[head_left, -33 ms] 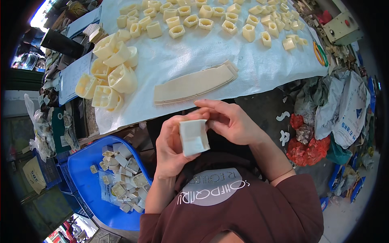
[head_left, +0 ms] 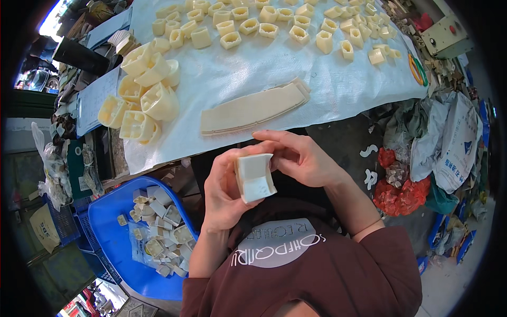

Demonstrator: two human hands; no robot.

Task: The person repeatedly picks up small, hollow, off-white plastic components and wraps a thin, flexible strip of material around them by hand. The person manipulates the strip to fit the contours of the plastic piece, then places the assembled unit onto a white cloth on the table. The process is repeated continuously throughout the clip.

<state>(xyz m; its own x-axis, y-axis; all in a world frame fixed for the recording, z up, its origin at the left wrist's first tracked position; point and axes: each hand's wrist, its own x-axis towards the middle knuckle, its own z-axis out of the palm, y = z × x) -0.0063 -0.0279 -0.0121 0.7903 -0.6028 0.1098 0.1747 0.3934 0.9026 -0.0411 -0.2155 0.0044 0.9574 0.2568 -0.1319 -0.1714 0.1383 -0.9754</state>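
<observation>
A small, white, open-sided box [head_left: 255,177] with a cream outer layer is gripped in my left hand [head_left: 219,182], its hollow side turned up toward me. My left thumb presses its near lower edge while the fingers wrap its left and far sides. At the box's upper right edge, the thumb and bent fingers of my right hand [head_left: 303,161] pinch, the index finger stretched out across the top. Just beyond both hands, a stack of curved beige strips [head_left: 256,110] lies along the table's near edge.
Many cream hollow pieces [head_left: 268,30] stand on the white-sheeted table [head_left: 348,79], with larger cream pieces [head_left: 159,103] piled at left. A blue tub [head_left: 105,238] of similar pieces sits lower left. Plastic bags [head_left: 449,142] lie at right, near coloured rings [head_left: 417,71].
The box has turned slightly in my hands, so more of its hollow inside shows. My right hand has shifted a little with it; the things on the table stay put.
</observation>
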